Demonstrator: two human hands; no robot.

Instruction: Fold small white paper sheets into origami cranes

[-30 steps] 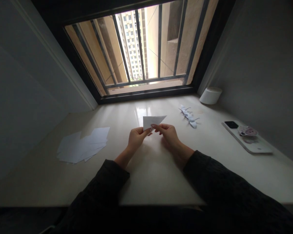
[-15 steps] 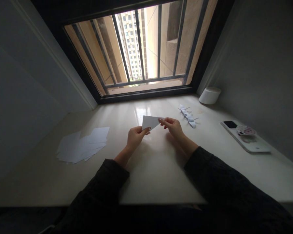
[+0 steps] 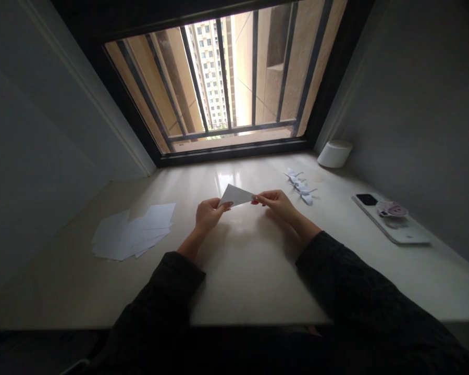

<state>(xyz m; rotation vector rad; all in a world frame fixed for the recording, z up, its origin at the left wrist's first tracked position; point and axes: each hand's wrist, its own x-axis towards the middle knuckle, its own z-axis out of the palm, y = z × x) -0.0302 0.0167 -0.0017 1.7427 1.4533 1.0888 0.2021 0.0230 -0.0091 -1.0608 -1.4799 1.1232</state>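
Observation:
A white sheet of paper folded into a triangle (image 3: pixel 235 195) is held above the pale sill, between both hands. My left hand (image 3: pixel 210 215) pinches its left corner, thumb on top. At the opposite end, the fingertips of my right hand (image 3: pixel 275 203) grip the narrow right corner. The triangle's peak points away toward the window. Fingers beneath the paper are partly hidden.
Loose white paper sheets (image 3: pixel 135 232) lie spread on the left of the sill (image 3: pixel 254 281). Several small folded paper figures (image 3: pixel 299 186) stand in a row beyond my right hand. Farther right are a white cylindrical object (image 3: pixel 335 154) and a phone (image 3: pixel 408 233). A barred window (image 3: pixel 234 146) rises behind.
The folded paper has turned, so its peak now points up and its long edge faces me. My left hand has shifted slightly left; the right hand has moved only a little.

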